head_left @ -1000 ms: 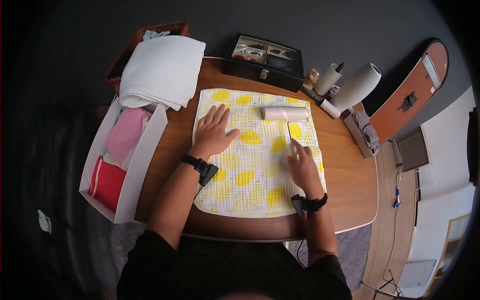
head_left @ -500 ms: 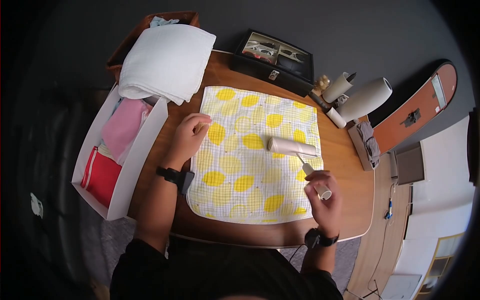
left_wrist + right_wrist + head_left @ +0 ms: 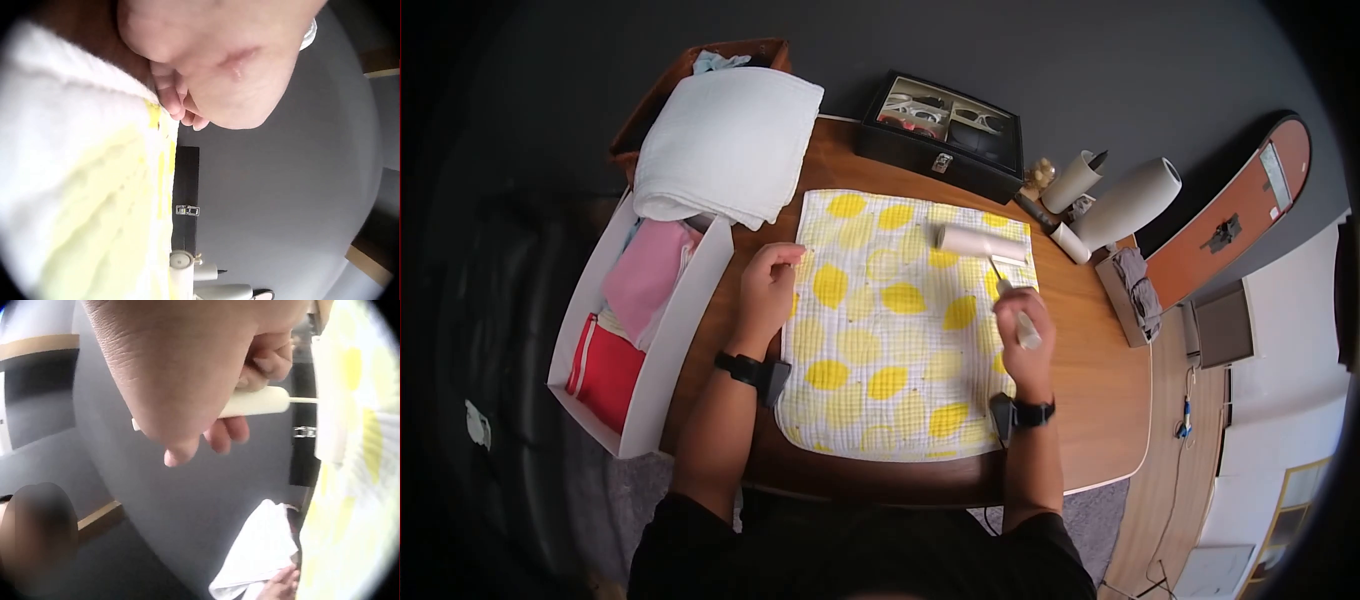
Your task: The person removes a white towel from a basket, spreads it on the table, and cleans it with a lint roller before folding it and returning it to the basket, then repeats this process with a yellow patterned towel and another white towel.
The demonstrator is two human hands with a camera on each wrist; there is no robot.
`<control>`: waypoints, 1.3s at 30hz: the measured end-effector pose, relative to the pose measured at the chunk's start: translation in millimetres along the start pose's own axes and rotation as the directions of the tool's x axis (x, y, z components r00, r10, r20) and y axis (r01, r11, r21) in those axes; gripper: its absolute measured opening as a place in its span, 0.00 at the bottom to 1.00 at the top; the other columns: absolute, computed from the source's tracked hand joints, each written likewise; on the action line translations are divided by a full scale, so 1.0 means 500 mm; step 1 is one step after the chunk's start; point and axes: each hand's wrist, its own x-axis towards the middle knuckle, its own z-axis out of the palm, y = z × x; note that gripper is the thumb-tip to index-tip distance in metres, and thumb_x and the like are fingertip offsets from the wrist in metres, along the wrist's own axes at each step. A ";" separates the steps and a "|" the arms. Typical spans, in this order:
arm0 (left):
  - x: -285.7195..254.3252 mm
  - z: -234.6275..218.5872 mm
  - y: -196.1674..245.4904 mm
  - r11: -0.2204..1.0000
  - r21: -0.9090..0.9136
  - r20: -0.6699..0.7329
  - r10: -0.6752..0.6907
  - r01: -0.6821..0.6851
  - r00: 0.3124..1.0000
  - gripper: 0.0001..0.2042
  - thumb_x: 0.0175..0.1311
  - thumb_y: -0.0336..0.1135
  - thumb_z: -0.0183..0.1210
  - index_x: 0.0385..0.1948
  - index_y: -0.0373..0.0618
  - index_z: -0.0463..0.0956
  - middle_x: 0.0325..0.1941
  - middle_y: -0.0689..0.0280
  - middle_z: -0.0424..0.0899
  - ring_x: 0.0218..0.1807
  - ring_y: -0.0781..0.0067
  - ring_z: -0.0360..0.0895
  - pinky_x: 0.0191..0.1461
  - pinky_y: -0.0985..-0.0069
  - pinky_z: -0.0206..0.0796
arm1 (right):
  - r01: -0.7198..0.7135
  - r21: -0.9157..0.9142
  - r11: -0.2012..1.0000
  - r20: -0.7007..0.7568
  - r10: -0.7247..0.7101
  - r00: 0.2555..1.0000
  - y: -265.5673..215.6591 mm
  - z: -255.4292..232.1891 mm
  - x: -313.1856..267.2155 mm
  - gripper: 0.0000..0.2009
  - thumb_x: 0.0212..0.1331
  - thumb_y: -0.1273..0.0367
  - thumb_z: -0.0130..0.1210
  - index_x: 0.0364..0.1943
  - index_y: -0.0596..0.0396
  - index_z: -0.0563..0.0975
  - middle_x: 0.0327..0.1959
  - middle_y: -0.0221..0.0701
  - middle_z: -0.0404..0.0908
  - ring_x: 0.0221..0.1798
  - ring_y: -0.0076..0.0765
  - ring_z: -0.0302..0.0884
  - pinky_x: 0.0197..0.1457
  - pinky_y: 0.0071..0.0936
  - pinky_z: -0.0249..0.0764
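Note:
A white cloth with yellow lemon shapes (image 3: 885, 350) lies spread on the wooden table (image 3: 1100, 400). My right hand (image 3: 1025, 335) grips the pale handle of a lint roller, whose white roll (image 3: 980, 243) lies across the cloth's upper right part. In the right wrist view the fingers of my right hand (image 3: 187, 369) curl round the handle (image 3: 262, 402). My left hand (image 3: 768, 290) is at the cloth's left edge, fingers bent; in the left wrist view the fingertips of my left hand (image 3: 219, 69) meet the edge, and the cloth edge seems pinched there.
A white box (image 3: 690, 330) of folded clothes stands at the left, below a folded white towel (image 3: 725, 140) on a brown basket (image 3: 630, 125). Behind the cloth is a black glasses case (image 3: 940, 135). Vases (image 3: 1125, 205) and a small box (image 3: 1125, 310) stand at the right.
My left hand, flat on the cloth a second ago, has moved to its left edge. The roller has gone down the cloth and back up, in my right hand's grip.

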 end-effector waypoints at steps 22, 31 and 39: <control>0.000 -0.003 -0.004 0.986 0.084 0.014 -0.148 0.147 0.989 0.11 0.72 0.18 0.60 0.51 0.39 0.84 0.51 0.64 0.88 0.51 0.74 0.85 0.55 0.76 0.77 | -0.029 0.168 0.985 0.203 -0.005 0.979 0.048 -0.023 -0.021 0.07 0.70 0.69 0.68 0.37 0.55 0.82 0.49 0.37 0.86 0.54 0.41 0.84 0.55 0.36 0.81; 0.004 0.012 -0.004 0.975 0.213 0.083 -0.090 0.070 0.993 0.08 0.74 0.24 0.63 0.51 0.38 0.84 0.54 0.62 0.87 0.54 0.70 0.86 0.55 0.73 0.80 | -0.316 0.560 0.765 0.264 0.196 0.944 0.033 -0.246 -0.080 0.16 0.71 0.58 0.69 0.35 0.56 0.81 0.35 0.40 0.84 0.32 0.33 0.80 0.37 0.33 0.75; 0.003 0.025 0.027 0.960 0.278 0.133 -0.079 0.039 0.988 0.06 0.74 0.25 0.64 0.49 0.38 0.83 0.57 0.64 0.84 0.57 0.70 0.84 0.57 0.73 0.79 | -0.335 0.880 0.336 0.037 0.655 0.754 0.242 -0.211 -0.093 0.05 0.76 0.65 0.62 0.47 0.48 0.80 0.46 0.30 0.82 0.32 0.28 0.75 0.40 0.28 0.72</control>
